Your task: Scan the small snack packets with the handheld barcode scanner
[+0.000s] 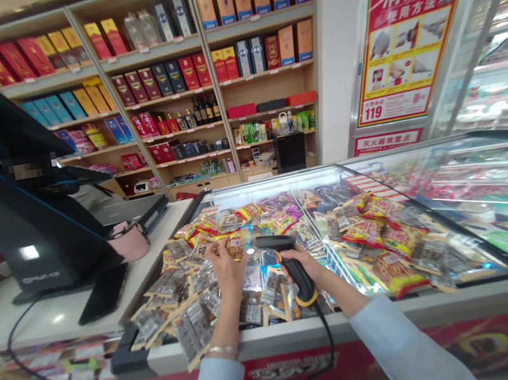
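My right hand [305, 263] grips a black barcode scanner [303, 282] by its handle, with the head pointing left. In front of the scanner, my left hand [229, 269] pinches a small snack packet [234, 246] with a barcode label showing towards the scanner. Beneath both hands is the glass top of a chest freezer [277, 334]. Clear packets of dark snacks [194, 331] lie spread across the left of the glass. To the right rests a pile of red and yellow snack bags [396, 251]. A black cable runs down from the scanner handle.
On the left counter [149, 258] stand a black checkout terminal [39, 205], a pink cup [128, 241] and a dark phone [104, 293]. Shelves of boxed bottles [159, 79] line the back wall. A red fire hydrant notice [413, 36] hangs at the right.
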